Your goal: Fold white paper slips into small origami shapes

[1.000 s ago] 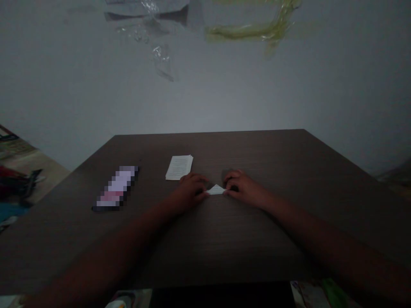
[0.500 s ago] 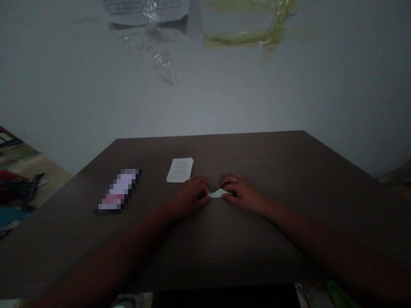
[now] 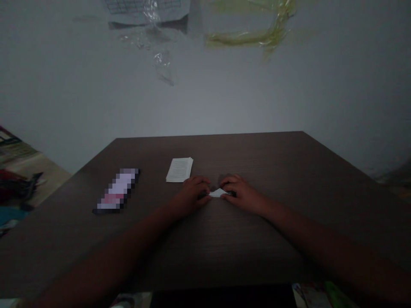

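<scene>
A small piece of white paper (image 3: 218,193), folded to a low triangle, lies on the brown table (image 3: 224,244) between my hands. My left hand (image 3: 195,192) grips its left end, fingers curled and thumb pressed along the near side. At the right end, my right hand (image 3: 239,192) pinches the paper with the thumb and bent fingers. Both fingertips rest close to the tabletop and hide the paper's ends. Just behind my left hand lies a stack of printed paper sheets (image 3: 180,170).
A phone (image 3: 117,191) with a blurred-out screen lies on the left part of the table. Behind the table rises a pale wall (image 3: 224,98) with clear and yellowish tape (image 3: 244,40) on it. Assorted items (image 3: 19,188) lie on the floor at the left.
The folded paper's raised part looks slightly lower and wider between my fingers. Both hands stay in nearly the same place.
</scene>
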### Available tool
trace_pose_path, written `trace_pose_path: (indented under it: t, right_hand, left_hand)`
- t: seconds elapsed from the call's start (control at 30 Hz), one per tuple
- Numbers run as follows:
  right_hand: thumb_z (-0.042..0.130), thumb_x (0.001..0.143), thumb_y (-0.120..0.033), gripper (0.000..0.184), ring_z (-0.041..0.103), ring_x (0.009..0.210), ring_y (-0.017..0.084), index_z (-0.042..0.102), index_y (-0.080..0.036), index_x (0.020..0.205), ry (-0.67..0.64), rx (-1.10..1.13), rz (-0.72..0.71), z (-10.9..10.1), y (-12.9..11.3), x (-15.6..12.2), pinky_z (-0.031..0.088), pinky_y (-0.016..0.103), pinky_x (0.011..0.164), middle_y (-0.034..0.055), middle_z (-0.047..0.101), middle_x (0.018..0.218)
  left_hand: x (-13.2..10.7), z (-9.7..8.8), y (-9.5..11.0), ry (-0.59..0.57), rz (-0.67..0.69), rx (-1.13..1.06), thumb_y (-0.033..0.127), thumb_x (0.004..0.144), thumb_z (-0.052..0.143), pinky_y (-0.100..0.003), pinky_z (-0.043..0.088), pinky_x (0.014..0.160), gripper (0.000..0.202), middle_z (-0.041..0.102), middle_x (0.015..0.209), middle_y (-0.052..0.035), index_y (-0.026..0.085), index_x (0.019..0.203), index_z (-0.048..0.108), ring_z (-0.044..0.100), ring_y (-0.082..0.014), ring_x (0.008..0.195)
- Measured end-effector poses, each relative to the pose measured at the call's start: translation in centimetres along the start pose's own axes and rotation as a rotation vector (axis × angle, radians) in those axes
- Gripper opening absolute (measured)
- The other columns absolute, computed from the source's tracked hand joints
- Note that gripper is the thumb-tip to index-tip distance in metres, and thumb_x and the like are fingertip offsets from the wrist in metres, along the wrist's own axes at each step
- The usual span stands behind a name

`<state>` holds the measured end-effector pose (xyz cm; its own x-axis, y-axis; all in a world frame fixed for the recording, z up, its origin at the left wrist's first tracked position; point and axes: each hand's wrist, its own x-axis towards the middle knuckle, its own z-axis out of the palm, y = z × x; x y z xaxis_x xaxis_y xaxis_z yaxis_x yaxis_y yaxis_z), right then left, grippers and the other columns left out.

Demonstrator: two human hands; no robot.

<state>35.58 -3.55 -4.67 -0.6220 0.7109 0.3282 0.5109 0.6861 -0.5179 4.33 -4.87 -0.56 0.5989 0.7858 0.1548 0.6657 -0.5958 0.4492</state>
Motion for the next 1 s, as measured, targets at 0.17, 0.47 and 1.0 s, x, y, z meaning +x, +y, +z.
trace_pose_path:
  t: [0.17,0.47,1.0]
  right_hand:
    - [0.093,0.116,-0.018,0.014,0.081,0.143,0.035,0.096,-0.029,0.124,0.014,-0.004,-0.014,0.1,0.0,0.0,0.063,0.06,0.131,0.0118,0.089,0.143]
    - [0.091,0.118,-0.02,0.017,0.078,0.149,0.036,0.096,-0.031,0.13,0.004,-0.018,0.038,-0.2,-0.8,-0.1,0.061,0.064,0.135,0.0117,0.089,0.148]
    - [0.079,0.124,-0.019,0.018,0.079,0.144,0.034,0.094,-0.029,0.121,0.028,-0.017,0.04,-0.1,-1.1,0.1,0.063,0.061,0.132,0.0119,0.088,0.146]
  left_hand:
    - [-0.1,0.1,-0.1,0.003,-0.017,-0.004,0.013,0.112,0.09,-0.056,0.06,0.145,0.013,0.086,0.169,-0.0132,0.024,0.111,0.084,0.076,-0.0361,0.165]
    - [-0.1,0.6,-0.7,-0.016,-0.003,-0.006,0.016,0.115,0.085,-0.067,0.061,0.146,0.012,0.084,0.174,-0.0135,0.027,0.114,0.088,0.073,-0.0385,0.17]
    - [-0.2,0.2,0.3,-0.035,-0.019,0.044,0.01,0.12,0.076,-0.063,0.054,0.152,0.016,0.076,0.185,-0.0145,0.023,0.115,0.084,0.067,-0.0383,0.177]
